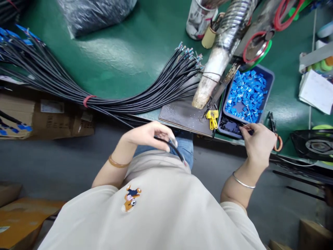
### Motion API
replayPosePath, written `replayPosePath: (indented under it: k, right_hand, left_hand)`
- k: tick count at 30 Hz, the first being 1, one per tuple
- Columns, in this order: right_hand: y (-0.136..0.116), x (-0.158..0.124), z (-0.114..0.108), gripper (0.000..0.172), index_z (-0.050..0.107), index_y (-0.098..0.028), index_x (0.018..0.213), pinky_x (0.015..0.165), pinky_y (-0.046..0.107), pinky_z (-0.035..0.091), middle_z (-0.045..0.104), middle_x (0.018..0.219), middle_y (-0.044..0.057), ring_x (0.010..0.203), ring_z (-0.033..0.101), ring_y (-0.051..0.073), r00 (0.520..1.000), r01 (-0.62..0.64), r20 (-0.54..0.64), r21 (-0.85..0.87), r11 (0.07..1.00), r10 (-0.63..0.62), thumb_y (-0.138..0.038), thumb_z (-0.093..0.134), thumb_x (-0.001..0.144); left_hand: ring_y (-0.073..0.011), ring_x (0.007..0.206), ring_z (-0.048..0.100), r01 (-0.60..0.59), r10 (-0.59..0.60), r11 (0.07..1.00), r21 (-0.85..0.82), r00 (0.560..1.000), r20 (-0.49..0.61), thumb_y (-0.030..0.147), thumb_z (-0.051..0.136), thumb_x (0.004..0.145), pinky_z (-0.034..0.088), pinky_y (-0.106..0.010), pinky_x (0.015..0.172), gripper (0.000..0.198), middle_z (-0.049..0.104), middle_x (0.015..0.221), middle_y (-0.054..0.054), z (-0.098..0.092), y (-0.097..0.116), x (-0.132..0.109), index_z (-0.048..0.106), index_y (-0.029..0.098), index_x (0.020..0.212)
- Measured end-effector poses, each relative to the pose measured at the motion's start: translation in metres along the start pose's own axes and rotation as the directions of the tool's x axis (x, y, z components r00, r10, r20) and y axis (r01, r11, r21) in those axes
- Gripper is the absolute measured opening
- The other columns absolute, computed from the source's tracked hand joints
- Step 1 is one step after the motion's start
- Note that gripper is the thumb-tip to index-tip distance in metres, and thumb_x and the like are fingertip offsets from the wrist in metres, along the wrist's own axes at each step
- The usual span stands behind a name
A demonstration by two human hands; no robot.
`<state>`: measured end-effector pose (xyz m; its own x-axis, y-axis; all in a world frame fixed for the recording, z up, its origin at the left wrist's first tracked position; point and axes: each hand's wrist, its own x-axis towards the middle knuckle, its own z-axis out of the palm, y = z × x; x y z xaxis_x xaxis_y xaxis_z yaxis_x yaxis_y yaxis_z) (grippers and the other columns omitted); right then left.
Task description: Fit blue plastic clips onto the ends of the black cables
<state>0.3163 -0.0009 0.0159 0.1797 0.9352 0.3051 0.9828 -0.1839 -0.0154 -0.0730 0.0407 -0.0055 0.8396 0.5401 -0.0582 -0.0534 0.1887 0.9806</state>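
Observation:
Below the table edge, my left hand (153,135) has its fingers curled around a black cable (177,151), whose cut end points down toward the shirt. My right hand (260,140) is at the near edge of two plastic trays, with thumb and fingers pinched together. Thin, light, pointed slivers stick out from its fingertips; their kind is too fine to make out. Small black pieces (229,125) lie in the nearer tray, just left of these fingertips. Directly beyond them, many small blue pieces (244,92) fill the larger tray (270,78).
A bundle of black cables (125,105), tied with a red band (88,100), runs along the green table (111,62). A metal duct (208,83) hangs over a dark board (182,116). Close by are a yellow tool (212,119), orange-handled pliers (278,142) and a fan (317,145).

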Motion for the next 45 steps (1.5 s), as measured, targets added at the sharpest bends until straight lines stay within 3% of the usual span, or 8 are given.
replayPosePath:
  k: [4,7,10,13,18,23,38,45]
  right_hand:
    - [-0.003,0.0,-0.004,0.007,0.066,-0.019,0.069,0.062,0.031,0.033,0.068,0.071,0.004,0.062,0.055,0.017,0.999,-0.013,0.053,0.014,1.0,0.012,-0.018,0.071,0.074]
    - [-0.006,-0.003,-0.006,0.007,0.064,-0.019,0.07,0.062,0.03,0.036,0.067,0.07,0.003,0.057,0.051,0.014,0.998,-0.068,0.004,0.045,0.997,0.068,-0.015,0.069,0.073]
    - [-0.023,-0.011,-0.015,0.003,0.062,-0.018,0.076,0.055,0.028,0.036,0.066,0.07,0.003,0.05,0.048,0.01,0.959,-0.163,-0.176,0.3,0.94,0.223,-0.019,0.065,0.077]
    - [-0.056,-0.024,-0.028,0.008,0.062,-0.019,0.076,0.051,0.025,0.037,0.065,0.072,0.003,0.063,0.062,0.013,0.897,-0.068,-0.255,0.727,0.684,0.36,-0.021,0.069,0.077]
    - [-0.111,-0.043,-0.03,0.008,0.069,-0.02,0.077,0.051,0.022,0.042,0.065,0.074,0.0,0.062,0.058,0.009,0.977,-0.112,0.026,0.908,0.403,0.212,-0.026,0.074,0.077]
    - [-0.136,-0.047,-0.009,0.011,0.073,-0.023,0.087,0.044,0.022,0.028,0.066,0.08,-0.001,0.048,0.038,0.003,0.978,-0.203,0.173,0.908,0.366,0.113,-0.032,0.07,0.083]
    - [-0.137,-0.045,-0.001,0.005,0.072,-0.022,0.083,0.046,0.022,0.023,0.063,0.075,-0.003,0.048,0.033,0.002,0.966,-0.258,0.259,0.941,0.219,0.028,-0.025,0.069,0.082]
    - [-0.136,-0.045,0.001,0.008,0.071,-0.021,0.079,0.046,0.019,0.032,0.063,0.07,-0.003,0.052,0.043,0.005,0.95,-0.31,0.311,0.939,0.146,0.02,-0.029,0.07,0.079]
  left_hand:
    - [-0.015,0.075,0.07,0.022,-0.008,0.999,-0.043,0.952,0.305,0.023,0.076,0.076,0.055,-0.022,0.07,0.018,0.076,0.088,-0.011,0.027,-0.005,0.03,0.075,0.011,0.09]
    - [-0.0099,0.067,0.065,-0.044,0.037,0.996,-0.078,0.996,-0.084,0.024,0.071,0.081,0.052,-0.019,0.065,0.014,0.074,0.08,-0.008,0.045,-0.006,0.051,0.072,0.01,0.084]
    - [-0.0048,0.057,0.056,-0.141,0.096,0.987,-0.072,0.893,-0.44,0.023,0.07,0.081,0.046,-0.015,0.057,0.013,0.064,0.065,0.0,0.052,-0.006,0.061,0.067,0.011,0.08]
    - [-0.0048,0.055,0.055,-0.174,0.129,0.984,-0.038,0.846,-0.518,0.021,0.068,0.082,0.046,-0.014,0.056,0.011,0.06,0.061,0.002,0.054,-0.004,0.063,0.064,0.011,0.081]
    - [-0.0055,0.057,0.058,-0.156,0.149,0.987,0.038,0.802,-0.579,0.024,0.069,0.081,0.047,-0.014,0.056,0.015,0.062,0.064,0.0,0.06,-0.001,0.065,0.064,0.011,0.08]
    - [-0.0064,0.065,0.061,-0.151,0.198,0.98,0.13,0.787,-0.584,0.022,0.068,0.082,0.05,-0.015,0.064,0.012,0.065,0.072,-0.001,0.064,0.001,0.068,0.064,0.011,0.079]
    - [-0.0073,0.058,0.054,-0.111,0.249,0.939,0.326,0.873,-0.419,0.023,0.063,0.088,0.044,-0.018,0.058,0.023,0.063,0.063,0.0,0.061,0.002,0.061,0.063,0.012,0.068]
    - [-0.0083,0.059,0.059,-0.161,0.334,0.903,0.399,0.845,-0.417,0.022,0.063,0.088,0.044,-0.019,0.058,0.016,0.065,0.065,-0.001,0.062,-0.002,0.059,0.064,0.012,0.076]
